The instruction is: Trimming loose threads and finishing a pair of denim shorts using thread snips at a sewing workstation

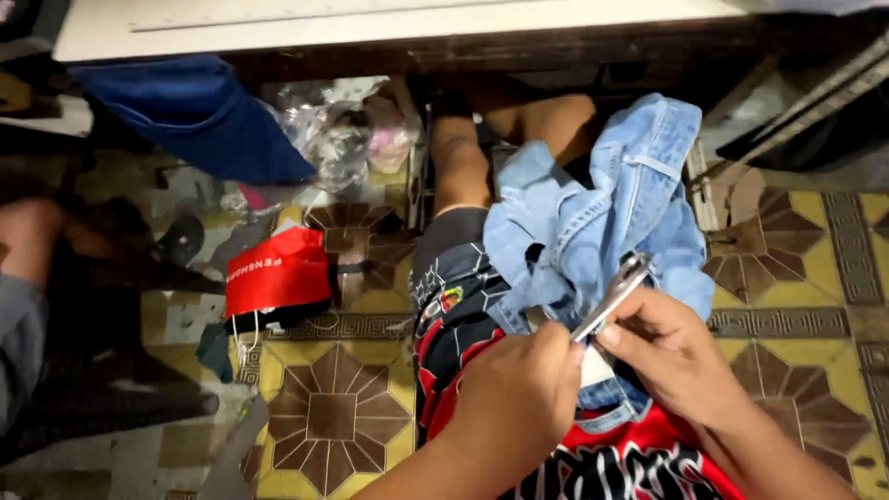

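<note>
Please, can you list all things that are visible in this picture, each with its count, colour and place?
jeans: one, light blue, on the person's lap, centre right.
metal tool: one, silver, held over the jeans by the right hand, left hand touching it.
red bag: one, red, on the floor, left of the lap.
blue cloth: one, dark blue, under the table, upper left.
plastic bags: several, clear, on the floor by the blue cloth.
table: one, white top, upper edge.
floor tiles: many, yellow and brown.
left hand: one, bottom centre.
right hand: one, bottom right.
</note>
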